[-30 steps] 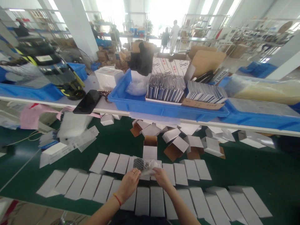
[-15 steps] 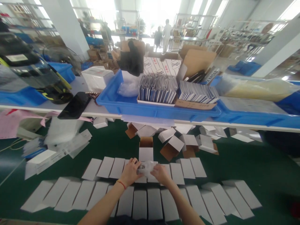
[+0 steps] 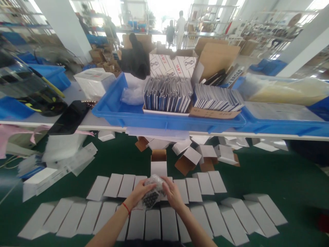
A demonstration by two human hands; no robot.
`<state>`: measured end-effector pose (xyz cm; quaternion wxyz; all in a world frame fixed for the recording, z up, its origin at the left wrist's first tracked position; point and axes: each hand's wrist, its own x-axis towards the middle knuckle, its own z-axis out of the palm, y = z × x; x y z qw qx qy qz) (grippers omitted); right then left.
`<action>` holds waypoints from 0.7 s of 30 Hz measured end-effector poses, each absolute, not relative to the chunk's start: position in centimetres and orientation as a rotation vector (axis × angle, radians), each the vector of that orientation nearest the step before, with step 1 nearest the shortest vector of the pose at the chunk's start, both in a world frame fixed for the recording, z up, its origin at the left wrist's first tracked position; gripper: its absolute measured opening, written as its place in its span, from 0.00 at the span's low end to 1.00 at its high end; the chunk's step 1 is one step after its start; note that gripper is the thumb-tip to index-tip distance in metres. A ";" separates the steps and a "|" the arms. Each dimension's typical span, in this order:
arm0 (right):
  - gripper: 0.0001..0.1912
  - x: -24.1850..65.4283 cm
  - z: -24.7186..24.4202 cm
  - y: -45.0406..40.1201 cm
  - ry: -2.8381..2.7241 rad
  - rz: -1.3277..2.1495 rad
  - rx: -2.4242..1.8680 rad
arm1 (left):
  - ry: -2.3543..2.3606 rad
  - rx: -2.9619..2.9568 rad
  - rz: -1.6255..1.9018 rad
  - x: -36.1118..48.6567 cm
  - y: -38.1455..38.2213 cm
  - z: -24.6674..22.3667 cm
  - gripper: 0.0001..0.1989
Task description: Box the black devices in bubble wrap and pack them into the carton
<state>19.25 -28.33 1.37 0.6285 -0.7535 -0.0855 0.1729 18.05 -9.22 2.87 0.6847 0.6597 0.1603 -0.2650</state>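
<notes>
Wrapping seems to be in hand: a dark piece in clear bubble wrap sits between the hands, above white boxes. The next move likely calls for keeping the wrap snug. Half-curled, the left hand grips one side; the right hand, fingers bent, holds the other, both angled inward.

Glaring light pours through the windows behind metal racks, and pale pillars stand at left and right.
</notes>
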 end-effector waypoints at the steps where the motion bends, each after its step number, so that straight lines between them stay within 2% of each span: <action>1: 0.28 19.2 0.7 -28.0 -0.080 0.447 -1.614 | 0.368 1.454 -0.580 18.1 -9.4 3.0 0.32; 4: 0.31 18.5 -0.2 -26.8 0.138 0.565 -1.239 | 0.387 1.509 -0.448 18.6 -10.4 2.6 0.30; 8: 0.34 18.1 0.1 -26.0 0.416 0.633 -0.765 | 0.188 1.971 -0.261 20.0 -12.2 1.2 0.23; 11: 0.33 18.7 0.0 -27.3 0.580 0.522 -0.736 | 0.011 2.321 -0.248 22.1 -12.1 0.1 0.21; 16: 0.27 19.0 -0.2 -30.7 0.660 0.419 -0.766 | 0.146 2.503 -0.365 27.0 -10.2 -2.6 0.19; 21: 0.29 17.6 0.4 -33.3 0.689 0.369 -0.865 | 0.086 2.549 -0.370 29.3 -9.9 -2.2 0.06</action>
